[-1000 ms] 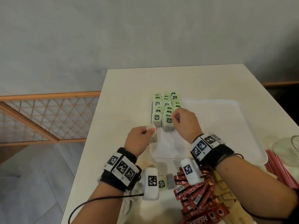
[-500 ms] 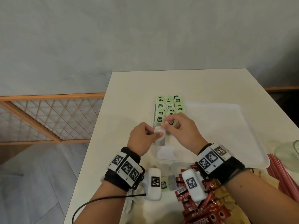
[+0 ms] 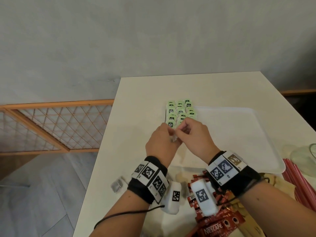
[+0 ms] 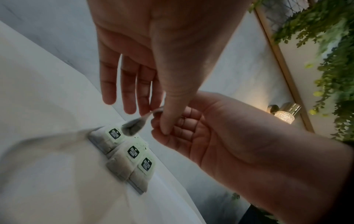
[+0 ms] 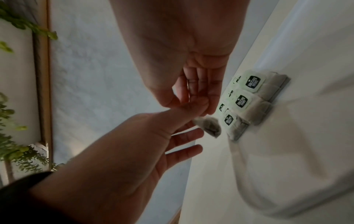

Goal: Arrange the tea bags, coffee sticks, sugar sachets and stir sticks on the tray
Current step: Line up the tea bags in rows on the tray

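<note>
White counter point(image 3: 145, 93): open room beyond, left edge close. White plastic tray point(image 3: 239, 134): right half bare, low rim. Green-tagged tea bags point(image 3: 180, 111) in 3 rows, tray's left end. Right hand point(image 3: 195, 134) and left hand point(image 3: 161, 141) both pinch grey tea bag point(image 4: 134, 126) above tray's near-left part, left's other fingers straight. Light, soft, tearable; hold by top seam.

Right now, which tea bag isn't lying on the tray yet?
The tea bag pinched between the left hand and right hand, hanging above the near end of the tea bag rows.
</note>
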